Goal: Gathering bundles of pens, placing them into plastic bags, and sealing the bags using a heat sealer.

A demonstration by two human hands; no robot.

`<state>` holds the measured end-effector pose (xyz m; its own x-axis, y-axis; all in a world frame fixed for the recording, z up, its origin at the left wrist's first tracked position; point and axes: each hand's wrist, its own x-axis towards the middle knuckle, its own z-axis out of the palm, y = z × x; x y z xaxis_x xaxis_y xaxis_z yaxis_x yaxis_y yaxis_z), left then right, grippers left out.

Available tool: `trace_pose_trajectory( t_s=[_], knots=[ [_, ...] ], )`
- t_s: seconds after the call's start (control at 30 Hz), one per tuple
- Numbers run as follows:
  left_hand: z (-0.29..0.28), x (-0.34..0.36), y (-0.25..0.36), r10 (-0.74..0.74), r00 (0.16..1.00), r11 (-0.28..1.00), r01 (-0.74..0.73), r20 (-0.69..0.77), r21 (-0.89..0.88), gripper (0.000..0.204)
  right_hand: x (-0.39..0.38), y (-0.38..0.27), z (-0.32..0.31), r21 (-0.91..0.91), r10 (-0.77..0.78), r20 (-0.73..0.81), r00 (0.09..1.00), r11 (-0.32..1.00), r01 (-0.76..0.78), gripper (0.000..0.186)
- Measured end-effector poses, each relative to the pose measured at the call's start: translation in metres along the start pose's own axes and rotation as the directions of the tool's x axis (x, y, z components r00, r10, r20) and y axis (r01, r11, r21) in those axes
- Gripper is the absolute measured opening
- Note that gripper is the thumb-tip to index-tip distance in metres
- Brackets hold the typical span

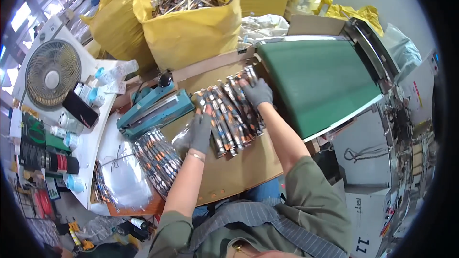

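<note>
A row of slim, shiny packets (232,117) with a dark, orange and white pattern lies side by side on the brown cardboard surface (244,174). My left hand (201,129), in a grey glove, presses against the left side of the row with its fingers together. At the row's upper right, my right hand (258,92), also gloved in grey, curls its fingers over the packets. The row is held between both hands. Left of my left forearm lies another batch of patterned packets (155,157), next to a clear plastic bag (122,174).
A teal bag sealer (158,112) stands left of the packets. A green conveyor belt (320,81) rises at the right. Behind stands a yellow sack (191,33) full of strips. A fan (52,74), a phone (80,109) and small bottles (71,123) occupy the white left-hand table.
</note>
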<state>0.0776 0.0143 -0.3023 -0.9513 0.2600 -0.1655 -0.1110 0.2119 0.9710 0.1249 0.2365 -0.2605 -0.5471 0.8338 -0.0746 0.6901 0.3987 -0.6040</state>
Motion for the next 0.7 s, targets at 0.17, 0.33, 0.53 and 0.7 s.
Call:
trace_pose_trajectory(
  t_s=[0.17,0.33,0.53,0.7],
  knots=[
    [-0.007,-0.002,0.006,-0.172,0.942,0.754,0.315,0.289,-0.577,0.052,-0.088,-0.035,0.033,0.477,-0.381,0.521,0.764,0.872,0.11,0.071],
    [-0.054,-0.046,0.011,-0.193,0.922,0.846,0.33,0.336,-0.42,0.053,-0.144,-0.02,0.054,0.797,-0.378,0.586,0.717,0.427,-0.427,0.048],
    [-0.098,-0.104,0.068,0.392,0.852,0.894,-0.263,0.347,-0.363,0.097,-0.181,-0.046,-0.019,0.957,-0.798,0.278,0.535,0.281,-0.078,0.089],
    [-0.106,-0.117,0.071,0.448,0.792,0.894,-0.386,0.414,-0.229,0.104,-0.205,-0.057,-0.057,0.949,-0.819,0.311,0.482,0.295,-0.111,0.095]
  ],
)
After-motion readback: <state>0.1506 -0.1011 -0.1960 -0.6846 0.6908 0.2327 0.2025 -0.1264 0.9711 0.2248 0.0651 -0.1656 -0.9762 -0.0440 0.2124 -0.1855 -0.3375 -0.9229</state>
